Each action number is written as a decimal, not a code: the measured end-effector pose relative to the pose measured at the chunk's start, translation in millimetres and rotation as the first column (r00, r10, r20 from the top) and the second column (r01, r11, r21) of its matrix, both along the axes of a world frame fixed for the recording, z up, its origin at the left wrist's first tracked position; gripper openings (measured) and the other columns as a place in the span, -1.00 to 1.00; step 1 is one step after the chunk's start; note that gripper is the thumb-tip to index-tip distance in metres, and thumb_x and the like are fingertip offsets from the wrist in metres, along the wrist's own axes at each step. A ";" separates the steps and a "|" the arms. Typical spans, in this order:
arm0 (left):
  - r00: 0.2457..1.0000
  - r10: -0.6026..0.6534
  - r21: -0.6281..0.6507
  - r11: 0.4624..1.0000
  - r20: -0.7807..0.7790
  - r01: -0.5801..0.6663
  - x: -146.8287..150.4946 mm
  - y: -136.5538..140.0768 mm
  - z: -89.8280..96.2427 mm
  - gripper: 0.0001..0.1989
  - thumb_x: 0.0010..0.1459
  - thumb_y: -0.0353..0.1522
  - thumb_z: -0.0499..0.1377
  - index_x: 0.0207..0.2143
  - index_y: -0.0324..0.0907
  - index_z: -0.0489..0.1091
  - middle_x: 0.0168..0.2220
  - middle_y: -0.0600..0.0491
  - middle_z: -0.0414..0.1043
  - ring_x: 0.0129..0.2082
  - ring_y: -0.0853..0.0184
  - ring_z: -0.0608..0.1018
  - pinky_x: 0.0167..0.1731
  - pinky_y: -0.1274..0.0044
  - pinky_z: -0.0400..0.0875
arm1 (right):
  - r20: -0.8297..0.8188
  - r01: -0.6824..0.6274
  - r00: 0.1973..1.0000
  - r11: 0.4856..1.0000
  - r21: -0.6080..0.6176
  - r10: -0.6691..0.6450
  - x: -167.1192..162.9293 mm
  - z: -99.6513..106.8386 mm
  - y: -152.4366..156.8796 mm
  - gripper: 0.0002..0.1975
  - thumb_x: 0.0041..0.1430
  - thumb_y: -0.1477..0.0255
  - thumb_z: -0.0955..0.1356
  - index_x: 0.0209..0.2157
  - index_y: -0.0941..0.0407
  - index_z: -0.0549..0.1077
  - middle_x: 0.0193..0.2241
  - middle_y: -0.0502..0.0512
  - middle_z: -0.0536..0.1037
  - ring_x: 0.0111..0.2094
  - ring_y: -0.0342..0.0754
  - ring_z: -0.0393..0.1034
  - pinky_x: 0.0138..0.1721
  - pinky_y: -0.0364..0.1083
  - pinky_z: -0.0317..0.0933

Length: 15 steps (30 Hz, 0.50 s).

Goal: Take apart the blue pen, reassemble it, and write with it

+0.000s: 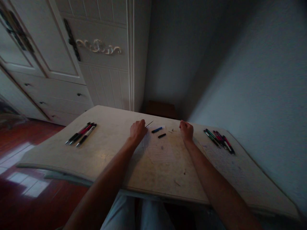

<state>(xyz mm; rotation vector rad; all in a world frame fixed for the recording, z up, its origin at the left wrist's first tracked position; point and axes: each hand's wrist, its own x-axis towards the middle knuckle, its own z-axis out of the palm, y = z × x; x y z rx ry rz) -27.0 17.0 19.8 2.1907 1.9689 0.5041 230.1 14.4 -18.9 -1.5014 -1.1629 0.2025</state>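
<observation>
My left hand [138, 130] is closed at the left edge of a lined sheet of paper [160, 153]. A thin dark pen refill [149, 124] sticks out from its fingers, pointing up and right. My right hand [186, 130] is curled into a fist to the right of the paper; its fingers hide whatever may be inside. Between the hands lie a blue pen barrel piece [157, 130] and a shorter black pen piece [161, 135]. Tiny pen parts [172, 130], too small to name, rest just right of them.
Several pens [82, 133] lie side by side at the table's left. Another loose bunch of pens [220, 141] is at the right, by a scribbled sheet [223, 163]. A wall [268, 95] borders the table [115, 127] on the right, and a white cabinet [105, 67] stands behind.
</observation>
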 end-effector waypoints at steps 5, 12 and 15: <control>0.974 -0.091 0.156 0.986 0.209 0.058 -1.8 2.2 -1.4 -0.69 0.06 -0.46 0.12 -0.13 -0.19 0.49 -0.27 -0.05 0.58 -0.23 0.20 0.59 -0.21 0.47 0.41 | -0.069 -0.057 0.996 0.996 0.063 0.062 -13.2 9.9 -5.2 -0.58 0.16 0.15 0.26 -0.65 0.12 0.28 -0.69 -0.05 0.23 -0.59 -0.16 0.11 -0.49 -0.12 -0.01; 0.823 -0.445 0.343 0.880 0.354 0.328 13.0 -2.4 -7.2 -0.81 0.04 -0.42 0.18 -0.24 -0.22 0.47 -0.39 0.03 0.55 -0.39 0.34 0.56 -0.33 0.55 0.40 | -0.439 -0.553 0.703 0.818 0.159 0.560 -47.9 27.7 -20.6 -0.54 0.03 -0.02 0.39 -0.33 0.12 0.39 -0.65 -0.11 0.27 -0.62 -0.22 0.04 -0.58 -0.18 -0.08; 0.793 -0.487 0.383 0.855 0.367 0.349 17.2 -5.5 -9.2 -0.82 0.03 -0.44 0.19 -0.25 -0.22 0.46 -0.43 0.05 0.53 -0.43 0.36 0.54 -0.37 0.56 0.38 | -0.479 -0.685 0.589 0.716 0.131 0.651 -60.8 33.0 -28.8 -0.50 -0.02 0.02 0.44 -0.22 0.13 0.42 -0.64 -0.10 0.31 -0.62 -0.23 0.08 -0.58 -0.18 -0.06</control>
